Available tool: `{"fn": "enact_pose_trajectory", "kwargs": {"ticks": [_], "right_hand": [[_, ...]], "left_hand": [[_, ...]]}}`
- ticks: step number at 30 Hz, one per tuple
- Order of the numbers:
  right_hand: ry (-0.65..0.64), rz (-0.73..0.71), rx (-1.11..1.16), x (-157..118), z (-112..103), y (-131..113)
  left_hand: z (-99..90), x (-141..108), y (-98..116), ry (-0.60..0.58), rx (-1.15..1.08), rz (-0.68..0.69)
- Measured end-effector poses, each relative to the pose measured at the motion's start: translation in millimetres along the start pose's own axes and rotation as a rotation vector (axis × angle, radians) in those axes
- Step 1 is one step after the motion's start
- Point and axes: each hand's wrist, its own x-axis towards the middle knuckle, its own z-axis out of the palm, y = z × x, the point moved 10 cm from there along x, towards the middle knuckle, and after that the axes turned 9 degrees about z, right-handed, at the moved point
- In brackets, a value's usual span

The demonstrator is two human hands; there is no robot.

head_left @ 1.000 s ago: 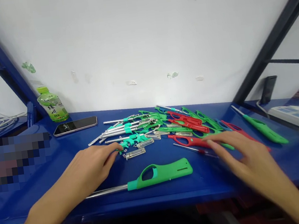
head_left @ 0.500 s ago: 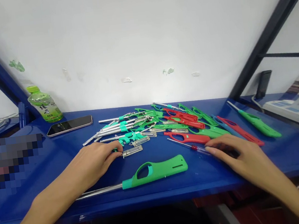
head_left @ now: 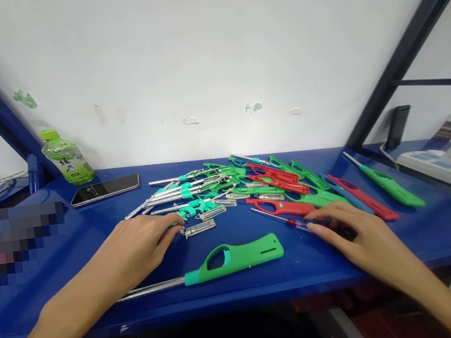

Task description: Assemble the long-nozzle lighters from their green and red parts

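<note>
My left hand (head_left: 146,244) is over the table with thumb and fingertips closed together, beside a clear lighter fuel tank (head_left: 200,227). Whatever lies in that pinch is too small to name; tiny parts (head_left: 182,230) show by the fingertips. My right hand (head_left: 343,228) holds the clear handle of a screwdriver (head_left: 293,222), its shaft pointing left and its fingers partly curled. In front lies a green utility lighter (head_left: 240,258) with a metal tube, whose tip is hidden behind my left forearm. Red lighter shell halves (head_left: 283,207) lie past the screwdriver.
A pile of metal tubes with teal triggers (head_left: 185,190) and green and red casings is at the back. A phone (head_left: 105,190) and a green drink bottle (head_left: 68,158) stand left. Another green lighter (head_left: 392,184) and a power strip (head_left: 434,162) lie right.
My right hand has shifted slightly left along with the screwdriver. My left fingertips have moved back a little, so the tiny parts beside them show more. The lighters stay in place.
</note>
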Motion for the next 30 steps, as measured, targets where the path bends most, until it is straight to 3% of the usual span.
{"fn": "enact_pose_trajectory", "kwargs": {"ticks": [7,10,15,21,30], "right_hand": [[0.006,0.002,0.020,1.1,2.0,5.7],[0.003,0.003,0.021,1.4,2.5,5.5],[0.005,0.006,0.028,0.6,2.9,6.5],[0.006,0.009,0.031,-0.1,2.9,7.0],[0.004,-0.004,0.034,0.1,2.9,6.1]], "left_hand": [[0.9,2.1,19.6,0.024,-0.095,0.100],[-3.5,5.5,21.5,0.047,-0.036,0.096],[-1.3,23.7,16.0,-0.076,0.215,0.022],[10.2,44.4,19.5,-0.139,0.233,0.073],[16.4,48.6,18.4,-0.171,0.265,0.099]]}}
